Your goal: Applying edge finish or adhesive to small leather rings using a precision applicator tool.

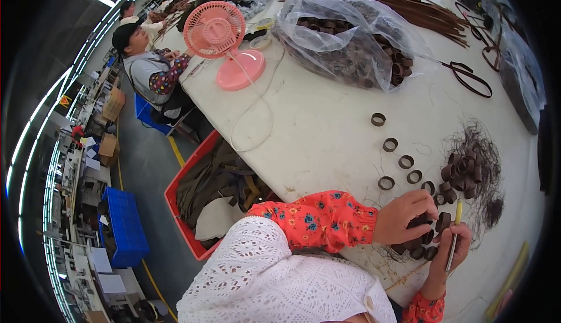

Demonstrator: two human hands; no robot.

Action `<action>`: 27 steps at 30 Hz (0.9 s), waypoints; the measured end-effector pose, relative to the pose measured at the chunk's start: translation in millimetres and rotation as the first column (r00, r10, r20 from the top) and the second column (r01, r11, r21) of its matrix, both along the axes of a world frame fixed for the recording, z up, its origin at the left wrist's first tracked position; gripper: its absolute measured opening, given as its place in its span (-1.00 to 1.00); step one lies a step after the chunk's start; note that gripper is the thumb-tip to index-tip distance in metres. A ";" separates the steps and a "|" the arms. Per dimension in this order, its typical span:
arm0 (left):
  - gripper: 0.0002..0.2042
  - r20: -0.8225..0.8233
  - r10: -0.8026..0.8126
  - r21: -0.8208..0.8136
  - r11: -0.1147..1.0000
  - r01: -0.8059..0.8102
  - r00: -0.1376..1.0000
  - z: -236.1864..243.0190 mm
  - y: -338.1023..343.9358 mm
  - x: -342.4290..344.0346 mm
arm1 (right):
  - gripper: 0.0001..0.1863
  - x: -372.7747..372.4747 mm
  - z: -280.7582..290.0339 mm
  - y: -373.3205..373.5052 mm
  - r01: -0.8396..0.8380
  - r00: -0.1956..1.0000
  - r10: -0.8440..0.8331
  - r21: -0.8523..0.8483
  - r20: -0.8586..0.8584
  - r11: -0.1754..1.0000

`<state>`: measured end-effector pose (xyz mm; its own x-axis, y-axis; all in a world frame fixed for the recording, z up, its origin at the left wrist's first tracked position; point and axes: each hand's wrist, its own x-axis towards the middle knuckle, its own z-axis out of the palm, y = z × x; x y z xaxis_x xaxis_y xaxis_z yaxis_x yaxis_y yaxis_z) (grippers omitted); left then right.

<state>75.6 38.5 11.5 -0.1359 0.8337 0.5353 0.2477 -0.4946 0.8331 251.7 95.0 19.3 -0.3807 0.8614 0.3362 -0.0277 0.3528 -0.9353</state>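
Overlapping brown rings [449,173], several half-hidden

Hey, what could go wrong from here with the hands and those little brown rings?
The slim yellow-and-silver tool in the right hand could slip and poke the left hand, which is close by. Loose dark threads beside the pile of brown rings might snag them.

No text is legible; a distant orange sign [64,102] is too small.
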 end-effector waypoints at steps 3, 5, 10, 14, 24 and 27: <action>-0.81 0.138 -0.115 -0.128 0.983 0.133 0.984 2.0 -1.5 -1.9 | -0.90 1.8 3.5 -0.8 -0.112 0.993 0.109 0.082 0.043 0.990; -0.83 0.120 -0.137 -0.121 0.981 0.152 0.983 1.6 -0.7 -3.5 | -0.89 1.6 2.0 -2.5 -0.137 0.990 0.132 0.111 0.057 0.984; -0.84 0.177 -0.189 -0.138 0.967 0.215 0.966 -4.0 3.6 -7.4 | -0.87 -0.1 0.0 -3.8 -0.174 0.982 0.162 0.141 0.092 0.975; -0.83 0.205 -0.225 -0.204 0.942 0.266 0.953 -3.7 3.4 -8.7 | -0.87 1.1 -0.1 -5.3 -0.176 0.982 0.167 0.120 0.082 0.977; -0.84 0.214 -0.217 -0.205 0.943 0.261 0.953 -1.3 2.1 -6.8 | -0.88 3.2 -2.6 -4.4 -0.188 0.981 0.184 0.078 0.057 0.979; -0.85 0.198 -0.220 -0.199 0.945 0.259 0.955 -0.5 2.1 -7.4 | -0.88 3.7 -2.2 -3.6 -0.197 0.979 0.192 0.083 0.066 0.977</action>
<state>68.2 40.6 11.1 0.0092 0.9470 0.3211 -0.0106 -0.3210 0.9470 255.4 91.3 17.1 -0.5586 0.7371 0.3805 -0.0513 0.4271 -0.9027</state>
